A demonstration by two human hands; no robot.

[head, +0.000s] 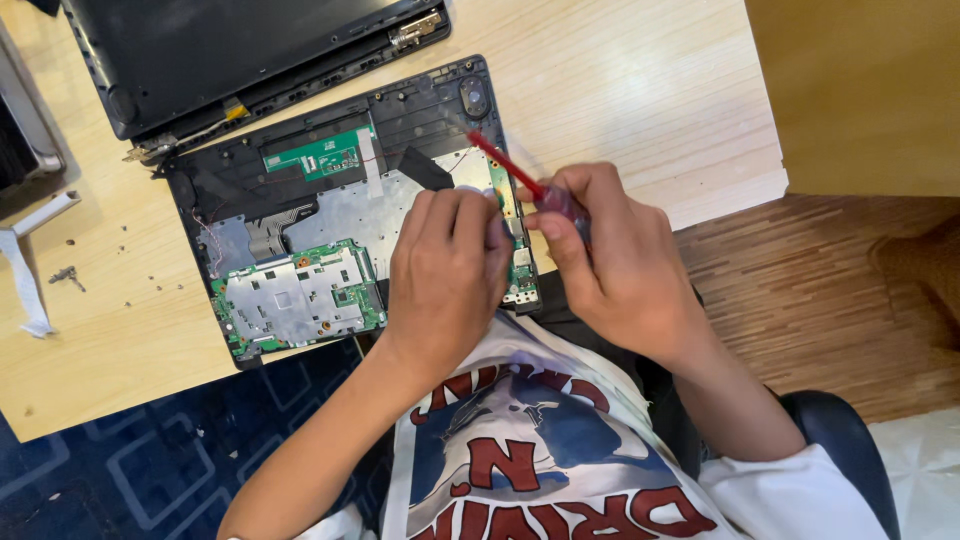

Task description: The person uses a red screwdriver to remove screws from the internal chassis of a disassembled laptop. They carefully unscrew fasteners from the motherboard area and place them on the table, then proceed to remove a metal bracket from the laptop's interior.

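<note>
Both hands over the opened laptop base (300, 230): right (610, 255) grips a red screwdriver (510, 170), left (445, 270) rests curled.

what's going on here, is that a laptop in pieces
Yes. A person sits at a wooden table with an opened laptop base, its green circuit boards and metal shielding exposed. The right hand holds a red-handled screwdriver angled toward the right side of the base, while the left hand rests on the base beside it. The detached black cover lies just behind, and a few loose screws sit on the table to the left.
</note>
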